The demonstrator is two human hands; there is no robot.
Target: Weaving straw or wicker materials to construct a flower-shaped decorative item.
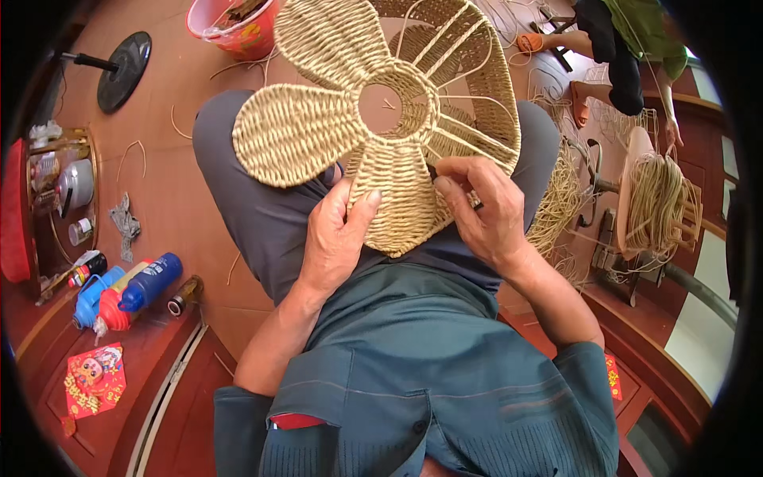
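Note:
A tan woven piece (pixel 298 135) rests on my lap, with petals round an open central ring, some filled with weave and others bare wire frames, joined to a curved basketwork wall. My left hand (pixel 338 230) grips the lower petal (pixel 393 207), thumb over its left edge, fingertips partly hidden. My right hand (pixel 485 211) is closed at that petal's right edge, index finger and thumb curled close together; I cannot make out what is between them.
Another person (pixel 632 40) is at upper right, a hand beside a cord hank (pixel 656 207). Loose cord (pixel 556 215) lies right of my leg. A red bucket (pixel 234 32) and black-based stand (pixel 123 71) are above left, flasks (pixel 147 282) and a shelf of containers (pixel 67 183) left.

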